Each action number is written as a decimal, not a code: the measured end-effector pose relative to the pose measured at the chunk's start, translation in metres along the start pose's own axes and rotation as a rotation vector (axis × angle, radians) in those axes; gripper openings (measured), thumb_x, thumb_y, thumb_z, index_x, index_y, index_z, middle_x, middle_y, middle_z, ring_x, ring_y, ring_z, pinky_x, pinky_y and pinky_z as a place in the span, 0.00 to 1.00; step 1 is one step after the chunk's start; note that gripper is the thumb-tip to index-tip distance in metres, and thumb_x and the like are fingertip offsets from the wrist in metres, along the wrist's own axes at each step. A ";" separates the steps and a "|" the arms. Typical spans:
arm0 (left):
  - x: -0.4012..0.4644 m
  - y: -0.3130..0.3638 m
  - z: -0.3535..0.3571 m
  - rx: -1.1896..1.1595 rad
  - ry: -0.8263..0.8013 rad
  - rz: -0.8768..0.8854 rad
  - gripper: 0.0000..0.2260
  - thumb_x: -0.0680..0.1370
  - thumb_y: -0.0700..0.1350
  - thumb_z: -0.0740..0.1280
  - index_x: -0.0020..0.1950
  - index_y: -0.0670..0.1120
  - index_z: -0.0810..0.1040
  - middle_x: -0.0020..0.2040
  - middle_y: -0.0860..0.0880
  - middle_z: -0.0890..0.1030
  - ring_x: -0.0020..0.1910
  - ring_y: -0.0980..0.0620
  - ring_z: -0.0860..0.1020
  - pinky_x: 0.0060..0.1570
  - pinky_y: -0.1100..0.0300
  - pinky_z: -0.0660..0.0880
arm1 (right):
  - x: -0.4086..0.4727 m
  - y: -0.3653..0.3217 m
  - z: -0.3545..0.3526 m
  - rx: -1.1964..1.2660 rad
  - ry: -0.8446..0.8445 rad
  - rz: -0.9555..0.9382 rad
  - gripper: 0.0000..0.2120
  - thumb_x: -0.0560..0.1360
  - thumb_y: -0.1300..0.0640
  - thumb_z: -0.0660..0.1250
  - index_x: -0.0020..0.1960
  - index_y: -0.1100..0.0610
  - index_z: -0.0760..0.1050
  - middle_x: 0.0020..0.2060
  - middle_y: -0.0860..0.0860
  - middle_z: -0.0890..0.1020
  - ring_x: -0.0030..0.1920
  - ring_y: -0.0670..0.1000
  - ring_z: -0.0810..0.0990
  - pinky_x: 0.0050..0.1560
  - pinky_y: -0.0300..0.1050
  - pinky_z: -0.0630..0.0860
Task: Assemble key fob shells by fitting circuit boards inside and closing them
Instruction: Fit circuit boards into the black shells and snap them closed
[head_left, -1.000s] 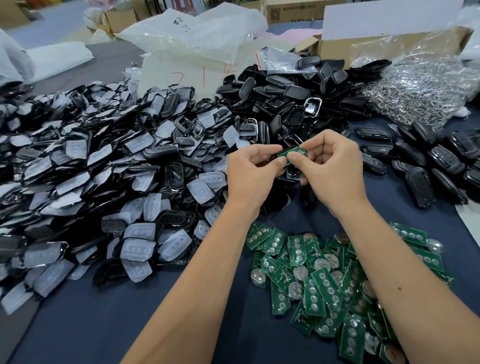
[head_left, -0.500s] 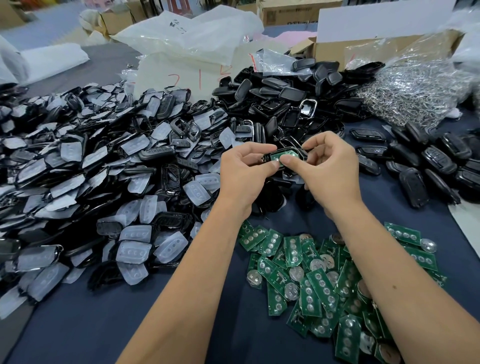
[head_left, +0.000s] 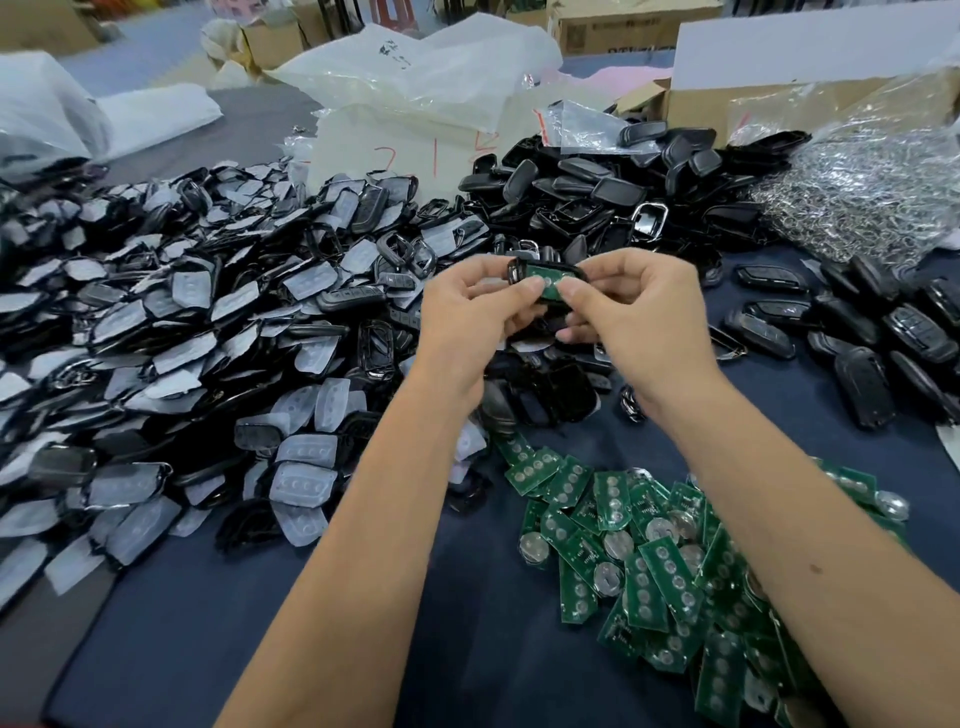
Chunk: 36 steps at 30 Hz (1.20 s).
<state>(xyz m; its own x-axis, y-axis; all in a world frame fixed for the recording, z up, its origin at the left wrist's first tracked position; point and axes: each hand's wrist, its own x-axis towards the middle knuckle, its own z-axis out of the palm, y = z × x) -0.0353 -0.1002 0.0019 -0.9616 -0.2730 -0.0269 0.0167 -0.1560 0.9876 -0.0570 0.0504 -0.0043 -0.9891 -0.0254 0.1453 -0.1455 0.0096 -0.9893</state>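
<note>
A black key fob shell (head_left: 515, 270) with a green circuit board (head_left: 546, 279) lying in it is held above the table's middle. My left hand (head_left: 467, 317) grips the shell from the left, thumb on the board. My right hand (head_left: 639, 317) pinches the shell's right end, its thumb pressing the board down. A heap of green circuit boards (head_left: 665, 571) with coin cells lies at the lower right. Shell halves with grey rubber button pads (head_left: 171, 343) fill the left.
Black shell backs (head_left: 597, 192) are piled behind my hands. Several closed fobs (head_left: 893, 332) lie at the right. A bag of metal rings (head_left: 857, 202) and cardboard boxes (head_left: 727, 98) stand at the back right, plastic bags (head_left: 415, 78) at the back. Dark blue cloth (head_left: 218, 634) covers the table.
Both hands have stayed together on the shell; the board now sits deeper inside it and my thumbs have shifted onto its face.
</note>
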 end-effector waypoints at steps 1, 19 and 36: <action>0.001 0.008 -0.010 0.043 0.017 0.015 0.07 0.77 0.32 0.73 0.47 0.43 0.81 0.38 0.47 0.86 0.36 0.53 0.83 0.41 0.61 0.81 | -0.004 -0.003 0.009 -0.075 -0.006 -0.004 0.07 0.77 0.61 0.76 0.52 0.60 0.79 0.40 0.55 0.84 0.31 0.48 0.84 0.34 0.51 0.85; 0.003 0.061 -0.134 0.256 0.382 0.091 0.06 0.76 0.35 0.74 0.49 0.44 0.82 0.39 0.48 0.85 0.33 0.54 0.83 0.34 0.66 0.78 | -0.093 -0.016 0.154 -1.102 -0.819 -0.816 0.10 0.78 0.55 0.65 0.54 0.55 0.83 0.57 0.50 0.80 0.64 0.56 0.70 0.45 0.48 0.65; 0.008 0.046 -0.078 0.186 0.323 0.076 0.09 0.78 0.36 0.72 0.42 0.49 0.83 0.36 0.52 0.85 0.34 0.55 0.82 0.35 0.65 0.78 | -0.043 -0.025 0.056 -0.773 -0.484 -0.714 0.10 0.82 0.58 0.69 0.60 0.56 0.85 0.48 0.50 0.80 0.52 0.51 0.76 0.53 0.49 0.76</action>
<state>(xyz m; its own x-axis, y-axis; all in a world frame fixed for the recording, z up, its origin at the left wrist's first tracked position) -0.0204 -0.1834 0.0355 -0.8232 -0.5670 0.0299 0.0063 0.0435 0.9990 -0.0098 -0.0050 0.0131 -0.5879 -0.6496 0.4821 -0.8080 0.4436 -0.3877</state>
